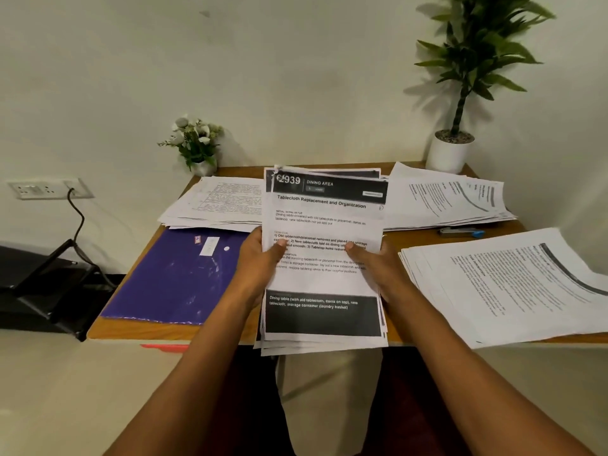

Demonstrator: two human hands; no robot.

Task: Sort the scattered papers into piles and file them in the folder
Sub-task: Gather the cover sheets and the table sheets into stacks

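The left hand (260,258) and right hand (375,264) grip 1 uneven stack of printed white sheets (324,281), so lower pages may slip.

A stack of sheets (324,284), its top page headed "Tablecloth Replacement and Organization" between black bands, is held tilted over the near edge of the desk (414,240), its edges uneven. A purple folder (171,278) lies flat and closed at the left. Three loose piles lie flat: a back-left pile (217,202), a back-right pile (444,199) and a right pile (506,284) reaching the near edge.
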